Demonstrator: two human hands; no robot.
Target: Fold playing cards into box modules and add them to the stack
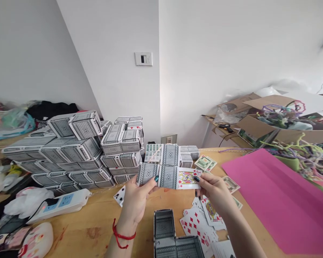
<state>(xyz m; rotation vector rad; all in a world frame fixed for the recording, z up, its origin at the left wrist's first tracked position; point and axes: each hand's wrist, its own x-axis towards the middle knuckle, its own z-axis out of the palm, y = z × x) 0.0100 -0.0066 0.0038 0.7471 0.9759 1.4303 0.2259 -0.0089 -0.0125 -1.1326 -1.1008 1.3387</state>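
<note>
My left hand (134, 202) is closed on the left end of a piece made of joined playing cards (169, 176), their grey patterned backs facing me. At its right end sticks out a jack of diamonds (184, 176), face up, pinched between the thumb and fingers of my right hand (214, 190). Whether this card is fixed to the piece I cannot tell. Below them on the table stands an open-topped, L-shaped box of folded cards (163, 224). Loose playing cards (196, 225) lie in a scattered pile beneath my right hand.
Stacked card boxes (67, 154) line the left and back of the wooden table (94, 215). A white power strip (67, 202) lies at the left. Pink sheet (280, 193) covers the right side. Beyond it are colourful yarn (307, 157) and a cardboard carton (258, 125).
</note>
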